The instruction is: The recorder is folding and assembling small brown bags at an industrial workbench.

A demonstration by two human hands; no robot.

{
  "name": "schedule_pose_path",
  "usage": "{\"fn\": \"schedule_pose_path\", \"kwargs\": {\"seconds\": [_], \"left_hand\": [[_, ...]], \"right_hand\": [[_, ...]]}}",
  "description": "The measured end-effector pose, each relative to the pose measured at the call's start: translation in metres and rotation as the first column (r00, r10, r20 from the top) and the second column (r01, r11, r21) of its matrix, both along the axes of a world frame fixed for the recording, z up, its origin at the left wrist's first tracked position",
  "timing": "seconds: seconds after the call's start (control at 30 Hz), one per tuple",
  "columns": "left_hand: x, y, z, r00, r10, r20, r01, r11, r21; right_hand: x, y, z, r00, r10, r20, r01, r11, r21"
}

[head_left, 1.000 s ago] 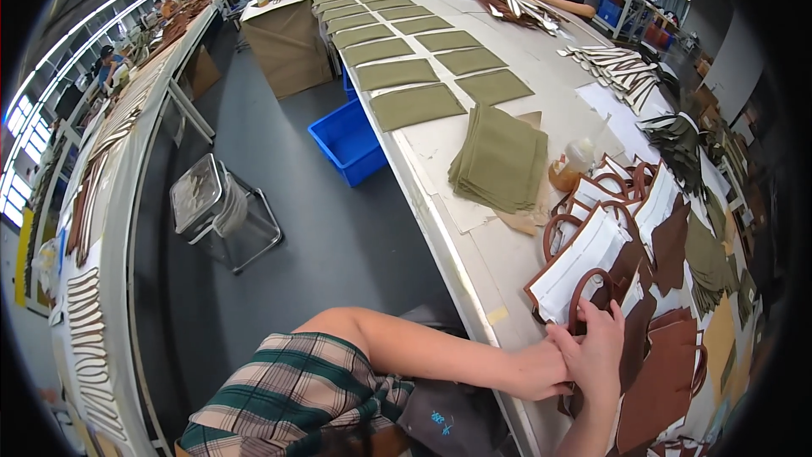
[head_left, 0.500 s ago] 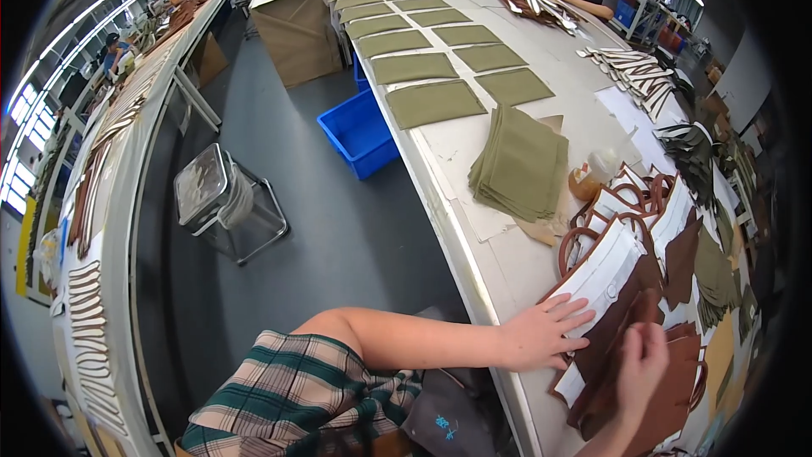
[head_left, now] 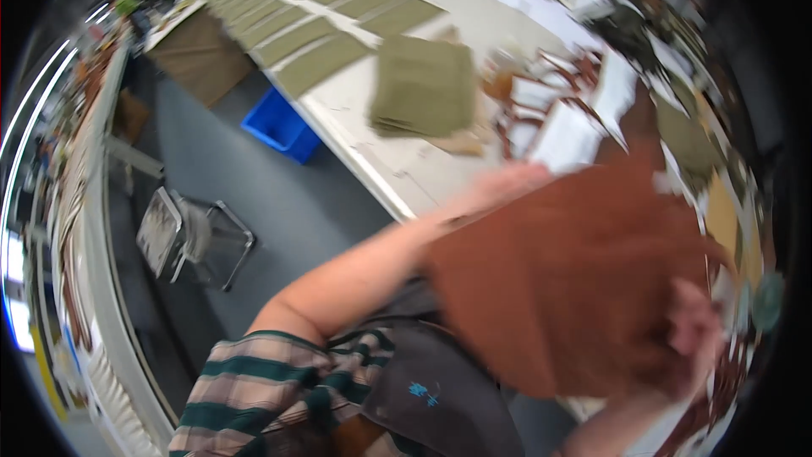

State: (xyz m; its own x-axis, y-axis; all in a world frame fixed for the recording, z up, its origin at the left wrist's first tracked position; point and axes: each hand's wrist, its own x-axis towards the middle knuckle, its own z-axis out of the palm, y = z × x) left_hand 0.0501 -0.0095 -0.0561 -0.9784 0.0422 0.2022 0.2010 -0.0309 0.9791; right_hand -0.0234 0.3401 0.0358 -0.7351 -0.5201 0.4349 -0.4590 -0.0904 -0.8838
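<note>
A large brown bag panel [head_left: 541,279] is raised above the near end of the table and hides much of what lies beneath. My right hand [head_left: 695,322], blurred by motion, grips it at the right edge. Behind the panel's upper left edge is my left hand [head_left: 512,179], stretched over the table; its fingers are smeared and partly covered, so I cannot tell whether they touch the panel. Just beyond lie white-backed brown bag pieces [head_left: 562,137] with looped handles.
A stack of olive fabric pieces [head_left: 423,85] sits on the white table [head_left: 347,114], with rows of olive pieces [head_left: 321,59] farther off. A jar of amber liquid [head_left: 501,72] stands beside the stack. On the floor are a blue bin [head_left: 283,127] and a metal-framed stool [head_left: 194,233].
My right hand has lifted the brown panel off the pile and swung it right and toward me. My left hand no longer lies flat on the white-backed piece. The view has turned.
</note>
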Motion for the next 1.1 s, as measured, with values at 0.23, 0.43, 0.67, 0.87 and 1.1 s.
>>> {"fn": "schedule_pose_path", "kwargs": {"seconds": [0.23,0.43,0.67,0.87,1.1], "left_hand": [[0.018,-0.021,0.01,0.871,-0.154,0.466,-0.015,0.941,0.339],[0.023,-0.011,0.013,0.889,-0.169,0.425,0.078,0.972,0.223],[0.033,0.007,0.02,0.925,0.026,0.38,-0.123,0.965,0.232],[0.034,0.014,0.022,0.97,0.072,0.231,-0.107,0.984,0.141],[0.038,0.006,0.03,0.957,-0.043,0.288,-0.017,0.979,0.202]], "right_hand": [[0.014,-0.068,-0.073,0.802,0.242,0.546,-0.172,0.969,-0.177],[0.008,-0.053,-0.087,0.784,0.375,0.495,-0.257,0.922,-0.29],[0.004,-0.045,-0.091,0.818,0.401,0.412,-0.237,0.888,-0.395],[-0.001,-0.04,-0.093,0.796,0.437,0.419,-0.249,0.867,-0.433],[0.009,-0.059,-0.079,0.809,0.409,0.423,-0.209,0.871,-0.444]]}}
